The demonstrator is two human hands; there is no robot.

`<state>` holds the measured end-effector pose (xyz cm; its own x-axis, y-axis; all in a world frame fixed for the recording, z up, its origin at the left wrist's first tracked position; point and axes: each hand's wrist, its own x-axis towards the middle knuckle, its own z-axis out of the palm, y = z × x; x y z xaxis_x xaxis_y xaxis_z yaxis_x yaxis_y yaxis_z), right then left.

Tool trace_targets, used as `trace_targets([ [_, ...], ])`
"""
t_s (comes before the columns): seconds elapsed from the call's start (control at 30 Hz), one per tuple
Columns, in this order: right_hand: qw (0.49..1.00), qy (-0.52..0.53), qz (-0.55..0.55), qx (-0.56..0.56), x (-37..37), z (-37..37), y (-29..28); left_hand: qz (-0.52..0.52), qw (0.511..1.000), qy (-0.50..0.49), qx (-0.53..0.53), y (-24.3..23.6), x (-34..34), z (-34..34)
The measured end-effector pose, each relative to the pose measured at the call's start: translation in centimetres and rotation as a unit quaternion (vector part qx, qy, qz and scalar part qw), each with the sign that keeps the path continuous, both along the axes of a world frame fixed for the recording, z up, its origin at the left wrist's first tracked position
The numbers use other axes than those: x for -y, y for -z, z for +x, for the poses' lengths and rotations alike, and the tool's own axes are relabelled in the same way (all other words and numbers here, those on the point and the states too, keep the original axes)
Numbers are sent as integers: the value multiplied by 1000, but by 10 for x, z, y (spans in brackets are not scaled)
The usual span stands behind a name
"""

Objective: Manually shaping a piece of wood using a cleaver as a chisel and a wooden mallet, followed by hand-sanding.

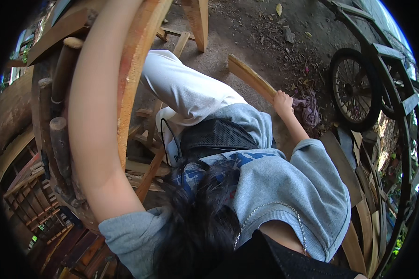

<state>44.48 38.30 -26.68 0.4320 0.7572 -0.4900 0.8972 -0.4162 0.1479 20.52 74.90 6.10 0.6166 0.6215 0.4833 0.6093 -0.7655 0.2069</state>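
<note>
One pale, flat wooden plank [250, 76] lay slanted across the dirt ground [246, 32], and the right hand [282, 101] had its fingers clamped round the plank's lower end. The plank looked raw and unpainted, light yellow, straight-edged, its upper end pointing away from the person. Judging by this, the plank was gripped but seemed not yet carried anywhere; the moving of it was all left.

Beside the plank, toward the person, were white trousers [186, 90] and a grey short-sleeved shirt [288, 186]. Beyond the plank's held end lay a crumpled purplish rag [308, 108], and past that stood a dark spoked wheel [354, 88] of a cart.

Far across from the plank, the left arm rose along a large curved reddish wooden beam [135, 60]. The left hand was out of the picture, so I cannot tell how its fingers stood. Round dark wooden posts [60, 135] stood beyond that beam.
</note>
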Motion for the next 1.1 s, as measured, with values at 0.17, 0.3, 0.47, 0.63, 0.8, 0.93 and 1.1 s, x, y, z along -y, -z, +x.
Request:
trace_targets([
  [0.17, 1000, 5, 15, 14, 17, 8, -8, 10, 999, -11, 49, 4, 11, 8],
  [0.3, 1000, -8, 25, -2, 12, 2, -14, 64, 998, -9, 13, -8, 19, 10],
  [0.47, 999, -41, -12, -6, -16, -8, -17, 254, 963, 2, -91, -25, 77, -25],
  [0.63, 994, -102, -45, -4, -47, -8, -33, 243, 940, 15, -240, -58, 196, -106],
  [0.8, 990, -135, -45, 15, -86, -8, -16, 120, 958, -91, -246, -54, 287, -175],
  [0.93, 986, -165, -32, 25, -109, -19, -14, 35, 960, -215, -174, -56, 339, -199],
  [1.1, 974, -218, -50, 47, -123, -43, -28, 30, 895, -441, -57, -34, 364, -211],
])
